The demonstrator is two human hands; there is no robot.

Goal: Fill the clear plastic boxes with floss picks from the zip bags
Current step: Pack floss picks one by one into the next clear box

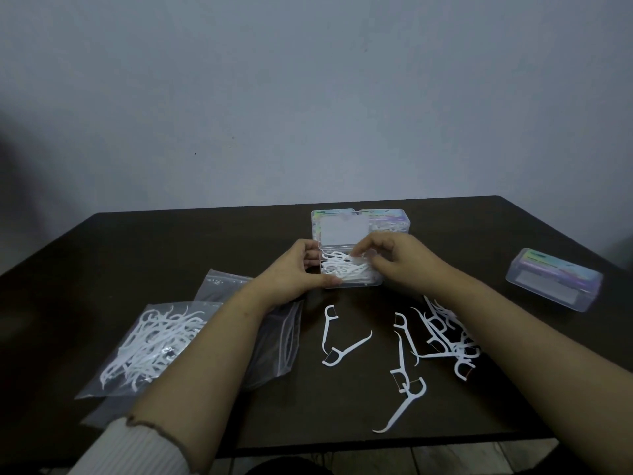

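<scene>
Lying far left, partly hidden under the forearm: full zip bag [150, 341]. Gripping the open clear box [351, 269] at table centre with left hand [291, 272]. Pinching floss picks [346, 265] inside it with right hand [394, 257], fingertips hard to make out.

view: single head-worn wide-angle camera, no second view to overlap
position: above the near edge of the dark brown counter [171, 241], at the person's head
facing: forward and down, far counter edge and plain grey wall [308, 97] fill the upper half
distance: close, both forearms enter from the bottom edge
distortion: counter edges splay outwards towards the frame sides
</scene>
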